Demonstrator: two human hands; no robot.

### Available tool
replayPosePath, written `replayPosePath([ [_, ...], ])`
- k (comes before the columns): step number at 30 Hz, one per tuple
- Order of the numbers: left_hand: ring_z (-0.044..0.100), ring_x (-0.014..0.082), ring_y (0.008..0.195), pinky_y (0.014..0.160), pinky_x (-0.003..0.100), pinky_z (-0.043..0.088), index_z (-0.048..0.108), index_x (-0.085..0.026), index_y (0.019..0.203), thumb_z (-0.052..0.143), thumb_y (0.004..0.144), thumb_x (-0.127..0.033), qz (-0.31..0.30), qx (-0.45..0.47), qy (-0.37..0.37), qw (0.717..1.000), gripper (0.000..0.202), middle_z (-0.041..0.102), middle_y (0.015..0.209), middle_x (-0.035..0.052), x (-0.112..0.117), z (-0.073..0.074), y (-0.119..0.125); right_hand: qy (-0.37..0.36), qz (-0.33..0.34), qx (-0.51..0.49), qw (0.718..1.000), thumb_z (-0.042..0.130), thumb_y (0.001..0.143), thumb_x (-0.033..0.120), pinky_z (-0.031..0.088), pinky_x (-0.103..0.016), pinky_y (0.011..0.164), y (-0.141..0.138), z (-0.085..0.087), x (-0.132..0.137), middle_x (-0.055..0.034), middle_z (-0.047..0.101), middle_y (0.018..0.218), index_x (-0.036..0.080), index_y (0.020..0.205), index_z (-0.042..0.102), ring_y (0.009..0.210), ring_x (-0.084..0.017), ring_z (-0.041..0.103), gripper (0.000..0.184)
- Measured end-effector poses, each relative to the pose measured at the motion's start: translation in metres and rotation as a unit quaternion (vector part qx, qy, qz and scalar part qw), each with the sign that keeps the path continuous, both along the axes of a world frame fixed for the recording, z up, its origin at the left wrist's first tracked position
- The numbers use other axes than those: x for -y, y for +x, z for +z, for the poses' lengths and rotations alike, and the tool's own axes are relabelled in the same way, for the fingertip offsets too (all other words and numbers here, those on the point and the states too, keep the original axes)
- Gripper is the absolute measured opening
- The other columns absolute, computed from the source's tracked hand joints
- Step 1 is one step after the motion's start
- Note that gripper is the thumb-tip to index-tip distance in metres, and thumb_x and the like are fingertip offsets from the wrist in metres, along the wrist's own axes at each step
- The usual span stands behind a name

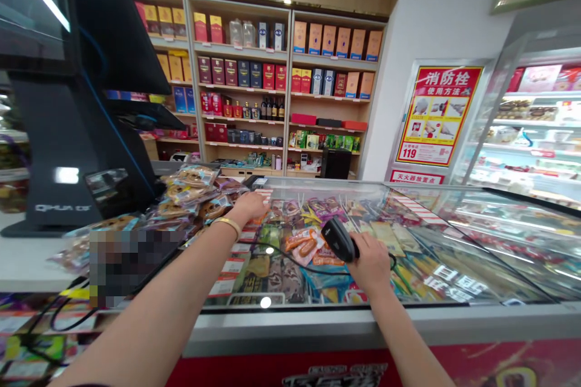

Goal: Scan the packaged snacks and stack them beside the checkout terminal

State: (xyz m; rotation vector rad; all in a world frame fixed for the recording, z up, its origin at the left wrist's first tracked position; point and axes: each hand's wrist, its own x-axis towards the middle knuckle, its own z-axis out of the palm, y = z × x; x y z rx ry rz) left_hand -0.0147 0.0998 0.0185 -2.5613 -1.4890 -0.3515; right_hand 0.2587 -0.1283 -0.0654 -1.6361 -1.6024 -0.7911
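Observation:
My right hand [370,260] is wrapped round a black handheld barcode scanner [338,239], held over the glass lid of a chest freezer. Its head points left, just above several orange-and-clear sausage packets [305,244] lying on the glass. A black cable runs from the scanner across the lid. Farther back and left, my left hand [252,207], below a gold bangle [230,227], has its fingers curled near the freezer's left edge. A bit of orange shows beneath them, but what they hold is hidden. Beside that forearm lies a heap of clear-bagged snack packs [186,193].
A black checkout terminal [91,103] stands on the white counter [22,260] at left. Frozen goods show through the freezer glass [436,248]. Shelves of boxed bottles [242,72] line the back wall. A red-and-yellow fire hydrant poster [439,115] hangs at right, beside a lit display fridge [535,115].

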Motion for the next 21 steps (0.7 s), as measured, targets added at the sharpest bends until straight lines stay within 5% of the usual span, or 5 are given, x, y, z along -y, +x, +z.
replayPosePath([
  [4,0.067,0.0327,0.100,0.091,0.042,0.046,0.073,-0.019,0.095,0.054,0.081,-0.044,0.023,-0.044,-0.048,0.998,0.035,0.074,0.100,0.0176,-0.013,-0.009,0.000,-0.008,0.008,-0.003,1.000,0.055,0.076,0.016,0.033,-0.032,0.077,0.001,-0.002,-0.002,-0.0049,0.065,0.093,0.022,0.105,0.063,0.085,-0.021,0.057,0.031],
  [8,0.064,0.0356,0.108,0.094,0.048,0.044,0.067,-0.017,0.114,0.049,0.083,-0.043,0.032,-0.073,-0.065,0.995,0.043,0.069,0.115,0.0212,-0.012,-0.015,-0.001,-0.014,0.014,-0.008,1.000,0.056,0.077,0.017,0.033,-0.032,0.077,0.000,-0.001,-0.001,-0.0049,0.065,0.092,0.021,0.105,0.063,0.087,-0.022,0.057,0.029],
  [21,0.059,0.0376,0.116,0.096,0.055,0.041,0.056,-0.020,0.130,0.037,0.089,-0.049,0.021,-0.096,-0.091,0.991,0.054,0.062,0.129,0.0198,0.032,-0.009,-0.011,-0.009,0.031,-0.002,0.999,0.058,0.078,0.017,0.032,-0.032,0.076,-0.006,0.001,0.001,-0.0045,0.065,0.090,0.021,0.104,0.064,0.083,-0.021,0.056,0.027],
])
